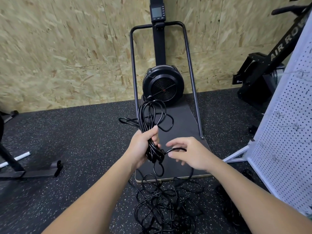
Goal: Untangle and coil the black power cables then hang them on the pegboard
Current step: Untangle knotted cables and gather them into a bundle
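Looking down through the head camera, I have my left hand (143, 146) at the middle of the frame, fingers wrapped round a bundle of coiled black cable (152, 119) whose loops stand up above the fist. My right hand (187, 153) sits just beside it, fingers spread and loose, with one strand arcing out of the bundle and passing under the fingers; I cannot tell whether it is pinched. More cable lies in a loose tangle (165, 205) on the speckled floor at lower centre, trailing up to the bundle. The white pegboard (285, 125) stands at the right edge. I judge the cable light, limp and springy, prone to snagging, so I would hold the loops together at the waist.
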Demonstrator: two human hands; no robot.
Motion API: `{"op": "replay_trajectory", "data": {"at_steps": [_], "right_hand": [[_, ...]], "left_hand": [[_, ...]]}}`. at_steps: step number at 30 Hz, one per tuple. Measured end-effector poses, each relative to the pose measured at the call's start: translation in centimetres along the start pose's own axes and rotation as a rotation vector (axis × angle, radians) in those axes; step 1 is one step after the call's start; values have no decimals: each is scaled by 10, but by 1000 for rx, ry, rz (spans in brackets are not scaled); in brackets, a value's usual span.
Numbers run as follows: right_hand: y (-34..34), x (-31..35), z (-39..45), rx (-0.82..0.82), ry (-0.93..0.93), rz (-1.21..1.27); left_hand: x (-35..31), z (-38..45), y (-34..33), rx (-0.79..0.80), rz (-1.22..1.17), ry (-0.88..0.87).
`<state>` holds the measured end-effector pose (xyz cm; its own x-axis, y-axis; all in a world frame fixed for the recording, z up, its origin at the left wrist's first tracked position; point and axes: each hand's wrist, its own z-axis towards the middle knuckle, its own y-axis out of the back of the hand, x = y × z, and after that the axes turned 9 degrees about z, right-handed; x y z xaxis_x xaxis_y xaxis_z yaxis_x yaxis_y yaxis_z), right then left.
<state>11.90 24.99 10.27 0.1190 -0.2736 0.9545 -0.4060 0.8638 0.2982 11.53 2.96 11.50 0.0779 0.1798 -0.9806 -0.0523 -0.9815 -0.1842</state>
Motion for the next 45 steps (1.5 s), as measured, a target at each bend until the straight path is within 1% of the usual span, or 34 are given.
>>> {"op": "replay_trajectory", "data": {"at_steps": [3, 6, 10, 12, 14, 15, 16, 17, 18, 19, 20, 22, 25, 27, 29, 30, 32, 35, 37, 40, 43, 45], "right_hand": [[-5, -2, 0, -10, 79, -167], [-5, -8, 3, -128, 74, -341], [6, -23, 11, -322, -55, -602], [10, -26, 11, -380, -153, -728], [9, -28, 10, -368, -215, -862], [7, -30, 11, -329, -174, -922], [3, -28, 12, -270, -83, -947], [-2, -27, 12, -200, 31, -915], [-7, -20, 9, -123, 101, -813], [-12, -12, 6, -54, 101, -684], [-17, -5, 1, 12, 62, -554], [-28, 4, -6, 112, 33, -440], [-27, -6, 1, 88, 90, -464], [-21, -11, 3, 77, 53, -477], [-17, -14, 0, 131, -13, -502], [-15, -18, -1, 148, -38, -484], [-11, -18, -4, 129, -55, -422], [-4, -12, -1, 41, -52, -265], [2, -9, 2, -10, -63, -124], [1, -3, 3, -98, -1, -73], [-5, 10, 1, -140, 91, 71], [-6, 16, 0, -147, 131, 122]], "left_hand": [[1, -2, -2, 36, -4, 11], [-1, -2, -3, 76, 3, 7], [-7, -2, -1, 139, -115, 4], [-10, -2, 0, 184, -190, 3], [-13, -2, 0, 210, -234, 0], [-14, -1, 0, 213, -251, 0], [-14, -1, 0, 213, -266, -1], [-13, 0, 0, 212, -274, -4], [-13, 0, -1, 207, -279, -8], [-12, 1, -2, 200, -283, -10], [-12, 2, -2, 191, -293, -12], [-11, 4, -1, 176, -327, -22], [-15, 5, -1, 151, -345, -64], [-21, 6, 0, 151, -403, -82], [-28, 8, 6, 158, -468, -96], [-31, 10, 10, 155, -480, -99], [-33, 13, 19, 116, -457, -88], [-32, 15, 32, -3, -319, -56], [-31, 14, 39, -53, -135, -40], [-24, 9, 43, -17, 174, -18], [-16, 3, 33, 18, 408, -11], [-13, -1, 24, 53, 515, -33]]}}
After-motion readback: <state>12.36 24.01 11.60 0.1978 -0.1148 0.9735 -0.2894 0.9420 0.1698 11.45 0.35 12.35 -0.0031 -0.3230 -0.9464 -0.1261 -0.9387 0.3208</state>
